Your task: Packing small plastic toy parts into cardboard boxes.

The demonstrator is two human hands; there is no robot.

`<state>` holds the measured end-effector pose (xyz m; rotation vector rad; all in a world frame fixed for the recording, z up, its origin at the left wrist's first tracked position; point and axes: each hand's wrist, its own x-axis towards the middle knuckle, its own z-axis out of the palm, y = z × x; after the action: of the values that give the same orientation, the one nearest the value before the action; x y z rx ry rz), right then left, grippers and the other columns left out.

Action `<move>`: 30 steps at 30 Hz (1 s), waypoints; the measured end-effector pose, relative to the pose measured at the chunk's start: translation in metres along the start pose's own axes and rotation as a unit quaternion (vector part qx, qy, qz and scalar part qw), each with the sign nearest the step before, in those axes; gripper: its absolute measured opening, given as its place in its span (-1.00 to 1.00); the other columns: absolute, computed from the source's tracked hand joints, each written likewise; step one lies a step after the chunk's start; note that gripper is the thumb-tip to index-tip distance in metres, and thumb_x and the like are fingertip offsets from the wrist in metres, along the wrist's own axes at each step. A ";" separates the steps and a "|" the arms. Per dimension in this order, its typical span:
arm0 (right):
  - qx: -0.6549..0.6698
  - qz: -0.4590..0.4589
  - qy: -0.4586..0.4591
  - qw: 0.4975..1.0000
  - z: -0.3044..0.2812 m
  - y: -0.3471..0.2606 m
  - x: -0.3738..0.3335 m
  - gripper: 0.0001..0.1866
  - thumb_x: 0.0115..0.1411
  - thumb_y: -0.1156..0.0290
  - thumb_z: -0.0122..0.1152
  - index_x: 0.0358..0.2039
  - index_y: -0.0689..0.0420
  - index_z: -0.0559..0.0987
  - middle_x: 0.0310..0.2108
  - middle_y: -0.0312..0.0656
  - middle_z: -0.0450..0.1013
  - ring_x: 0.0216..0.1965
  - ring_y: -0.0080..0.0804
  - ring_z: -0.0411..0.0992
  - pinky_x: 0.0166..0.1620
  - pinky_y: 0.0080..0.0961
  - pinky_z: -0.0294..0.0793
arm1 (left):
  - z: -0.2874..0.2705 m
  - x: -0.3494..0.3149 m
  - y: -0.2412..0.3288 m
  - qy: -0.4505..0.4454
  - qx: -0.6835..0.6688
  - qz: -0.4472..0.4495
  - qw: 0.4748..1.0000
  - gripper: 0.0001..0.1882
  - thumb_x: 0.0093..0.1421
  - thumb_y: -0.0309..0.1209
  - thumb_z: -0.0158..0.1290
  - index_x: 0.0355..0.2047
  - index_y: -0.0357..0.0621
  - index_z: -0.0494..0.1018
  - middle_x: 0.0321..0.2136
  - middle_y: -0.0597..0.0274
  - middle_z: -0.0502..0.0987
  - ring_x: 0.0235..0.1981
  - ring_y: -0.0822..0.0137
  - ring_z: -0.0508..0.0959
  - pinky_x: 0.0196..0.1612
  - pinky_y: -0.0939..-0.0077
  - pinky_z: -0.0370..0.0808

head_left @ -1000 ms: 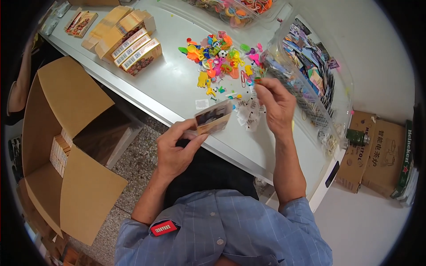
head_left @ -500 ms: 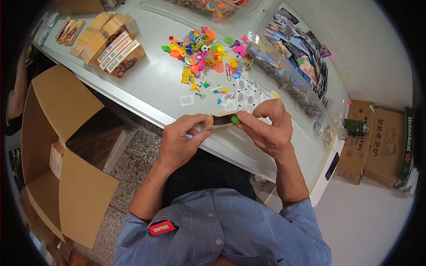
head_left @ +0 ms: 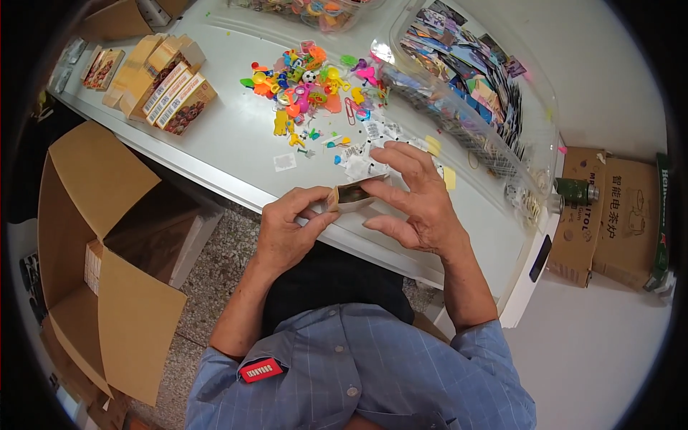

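You are holding a small box (head_left: pixel 352 195) over the near edge of the white table (head_left: pixel 229 154), just in front of your chest. Your left hand (head_left: pixel 287 229) is gripping its left end, thumb and fingers clamped on it. Your right hand (head_left: pixel 416 197) is resting against the box's right end with the fingers spread and lightly curled, fingertips touching the top edge; the thumb is lying apart below. The box is tilting slightly, its dark printed face turned up toward you.

Just beyond the box, small white packets (head_left: pixel 365 143) are lying scattered on the table. Farther back, a heap of bright plastic toys (head_left: pixel 308 79) is spreading across the middle of the table. To your right, a clear bin (head_left: pixel 473 100) full of printed cards is sitting along the table, near your right hand. At the far left, a row of tan boxes (head_left: pixel 161 82) is lying side by side, well apart from your hands.

On the floor to your left, an open carton (head_left: pixel 93 244) is standing with its flaps out. To your right, past the table end, a brown carton (head_left: pixel 616 215) is sitting on the floor with a green can (head_left: pixel 573 190) beside it.
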<state>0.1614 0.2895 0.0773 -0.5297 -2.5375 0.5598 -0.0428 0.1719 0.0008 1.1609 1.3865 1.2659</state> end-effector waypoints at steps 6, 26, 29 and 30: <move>0.284 0.222 0.152 0.920 0.001 0.007 -0.029 -0.67 0.31 0.28 0.15 -0.08 0.29 0.59 0.00 0.03 0.48 -0.20 -0.26 0.48 -0.20 -0.37 0.49 | -0.002 0.002 -0.003 -0.006 -0.017 -0.002 1.000 -0.64 0.07 -0.64 0.28 -0.08 -0.23 0.57 -0.25 0.15 0.60 -0.35 0.46 0.60 -0.30 0.63 0.57; 0.561 0.394 0.079 0.724 0.035 0.000 -0.019 -0.74 0.13 0.66 0.11 -0.15 0.29 0.61 -0.23 -0.13 0.57 -0.58 -0.63 0.37 -0.56 -0.69 0.35 | -0.014 0.025 0.019 -0.110 -0.315 -0.173 0.927 -0.71 0.31 -0.42 0.12 0.01 -0.25 0.55 -0.05 0.15 0.61 -0.10 0.42 0.59 -0.19 0.53 0.64; 0.511 0.391 0.077 0.761 0.038 -0.005 -0.019 -0.80 0.17 0.61 0.19 -0.18 0.26 0.64 -0.27 -0.20 0.56 -0.57 -0.65 0.36 -0.56 -0.69 0.32 | -0.010 0.026 0.020 -0.073 -0.323 -0.160 0.930 -0.75 0.31 -0.39 0.14 -0.07 -0.26 0.58 -0.13 0.18 0.64 -0.24 0.45 0.62 -0.20 0.53 0.64; 0.469 0.386 0.053 0.793 0.038 -0.007 -0.017 -0.83 0.18 0.58 0.23 -0.20 0.25 0.65 -0.31 -0.24 0.56 -0.56 -0.66 0.36 -0.56 -0.69 0.31 | -0.010 0.026 0.019 -0.073 -0.323 -0.160 0.930 -0.75 0.31 -0.39 0.14 -0.07 -0.26 0.58 -0.13 0.18 0.64 -0.24 0.45 0.62 -0.20 0.53 0.64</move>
<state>0.1536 0.2646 0.0441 -1.1126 -1.5019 1.8505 -0.0550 0.1968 0.0196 0.5334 0.8904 1.2294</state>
